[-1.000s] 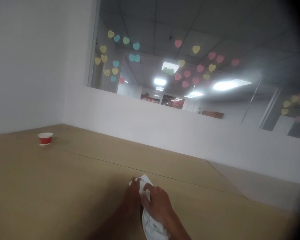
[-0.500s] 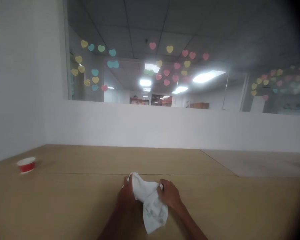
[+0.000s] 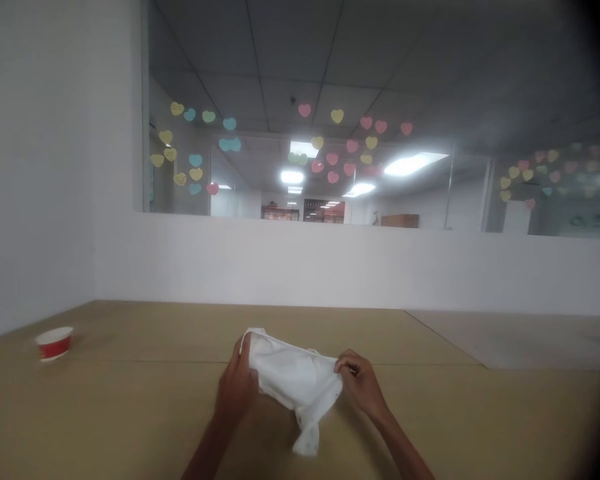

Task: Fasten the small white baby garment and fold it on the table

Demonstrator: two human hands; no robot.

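Observation:
A thin white cloth (image 3: 293, 373), which looks like a small garment, is stretched between my two hands above the table. My left hand (image 3: 237, 383) grips its left end, with the thumb on the near side and the fingers behind. My right hand (image 3: 360, 381) pinches the upper right corner between thumb and fingertips. The top edge runs nearly straight, sloping down a little to the right. Below, a narrow part with faint small marks hangs down toward me. The cloth's far side is hidden.
A red and white paper bowl (image 3: 55, 344) stands on the tan table (image 3: 130, 413) at the far left. A white wall (image 3: 280, 263) rises behind the table, with a window above it bearing heart-shaped sticky notes (image 3: 337, 116). A grey table section (image 3: 530, 337) lies at the right.
My hands have moved apart and slightly up, pulling the bunched cloth out wide. Its hanging part is now narrower. The hand at the far right edge has gone from view.

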